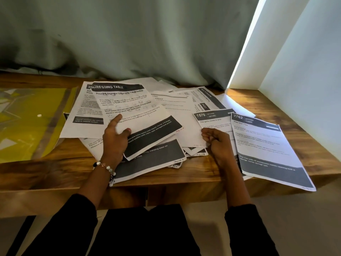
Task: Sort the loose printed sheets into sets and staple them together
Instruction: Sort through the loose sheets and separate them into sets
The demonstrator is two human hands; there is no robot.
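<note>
A loose heap of printed sheets (171,111) covers the middle of the wooden table (46,169). My left hand (115,137) pinches the lower left edge of the "Dressing Table" sheet (132,111), thumb on top and forefinger lying along the page. My right hand (215,141) has its fingers curled and pinches the near edge of a white sheet (182,124) beside the "1670 Kitchen" sheet (212,119). A "2762 Kitchen" sheet (267,145) lies at the right and overhangs the table's front edge. No stapler is in view.
A yellow plastic folder (27,122) lies on the table at the left. A grey curtain (129,43) hangs behind the table, and a white wall (304,71) closes the right side. Bare wood shows along the front edge.
</note>
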